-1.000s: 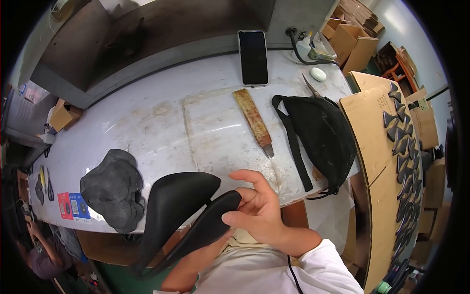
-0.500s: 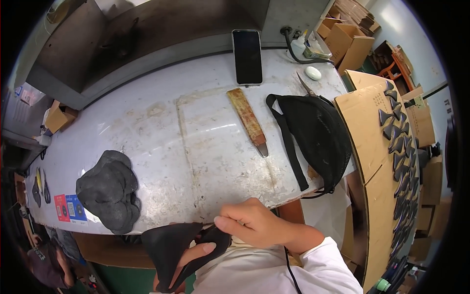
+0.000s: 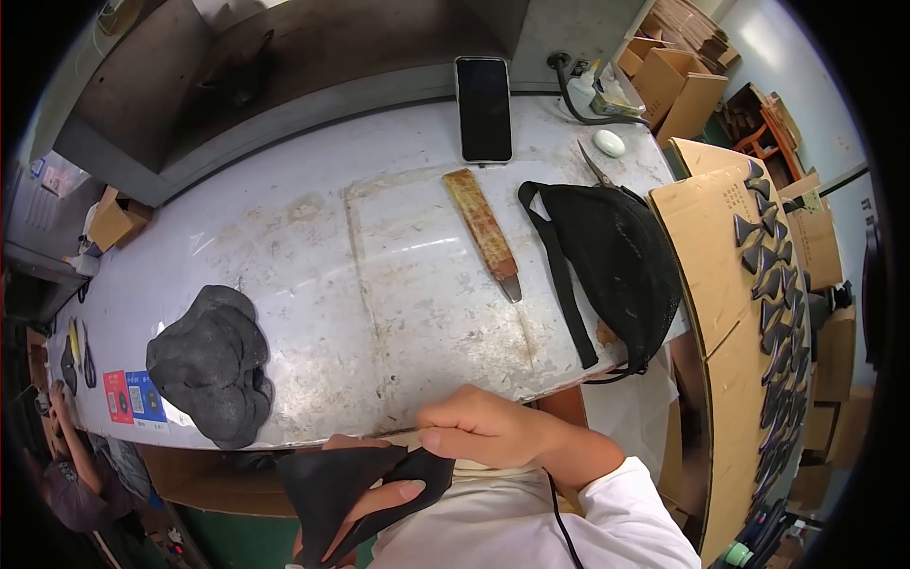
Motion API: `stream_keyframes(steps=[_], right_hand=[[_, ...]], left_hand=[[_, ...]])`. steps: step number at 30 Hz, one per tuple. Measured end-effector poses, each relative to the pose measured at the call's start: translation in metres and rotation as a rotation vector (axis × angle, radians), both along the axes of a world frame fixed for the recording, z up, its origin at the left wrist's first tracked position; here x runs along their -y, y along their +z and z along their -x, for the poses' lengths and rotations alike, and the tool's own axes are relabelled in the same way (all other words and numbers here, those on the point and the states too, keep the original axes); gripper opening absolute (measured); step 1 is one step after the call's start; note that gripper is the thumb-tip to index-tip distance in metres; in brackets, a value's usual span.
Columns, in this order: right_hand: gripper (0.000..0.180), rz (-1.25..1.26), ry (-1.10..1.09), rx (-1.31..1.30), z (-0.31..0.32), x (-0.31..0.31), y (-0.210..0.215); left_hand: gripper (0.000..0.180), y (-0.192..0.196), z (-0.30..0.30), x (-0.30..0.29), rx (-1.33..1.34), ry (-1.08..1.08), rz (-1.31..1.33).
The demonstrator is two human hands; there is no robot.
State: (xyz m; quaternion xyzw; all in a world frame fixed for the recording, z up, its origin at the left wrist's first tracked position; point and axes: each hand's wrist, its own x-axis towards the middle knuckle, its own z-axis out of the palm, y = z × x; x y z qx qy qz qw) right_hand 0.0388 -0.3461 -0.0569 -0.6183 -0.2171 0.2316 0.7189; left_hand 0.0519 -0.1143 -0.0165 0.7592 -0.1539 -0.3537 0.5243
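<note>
Beside the worktable (image 3: 313, 351), a black two-lobed piece (image 3: 330, 482) is being gripped by the left hand (image 3: 377, 499), its rim apparently being worked by the curled right hand (image 3: 485, 427) (hold unclear), steady support seemingly being needed next.

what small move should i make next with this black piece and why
I'd probably ease the right hand slightly along the upper edge of the black saddle-shaped piece. The right thumb and curled fingers sit at that edge, though whether they grip it is hard to tell, and the left hand supports the piece, its thumb showing between the two flaps.
</note>
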Motion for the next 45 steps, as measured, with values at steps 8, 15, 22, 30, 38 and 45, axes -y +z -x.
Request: stream_keyframes(steps=[8, 15, 22, 30, 38, 45], right_hand=[[0.034, -0.467, -0.092, -0.728, 0.011, -0.015, -0.013], [0.028, 0.143, -0.38, 0.11, 0.015, -0.017, 0.007], [0.029, -0.195, -0.196, -0.375, 0.012, -0.018, -0.009], [0.025, -0.275, -0.377, -0.386, 0.019, -0.028, -0.002], [0.029, -0.152, -0.384, -0.338, 0.021, -0.039, -0.012], [0.03, -0.218, -0.407, -0.299, 0.023, -0.029, -0.014]], left_hand=[[0.045, -0.005, 0.016, 0.009, -0.573, 0.167, 0.184], [0.043, -0.022, 0.036, 0.006, -0.269, 0.557, 0.316], [0.041, -0.008, 0.026, 0.019, -0.25, 0.49, 0.385], [0.032, -0.021, 0.016, 0.028, -0.388, 0.559, 0.576], [0.029, -0.026, 0.014, 0.025, -0.348, 0.603, 0.529], [0.026, -0.03, 0.012, 0.03, -0.355, 0.641, 0.592]])
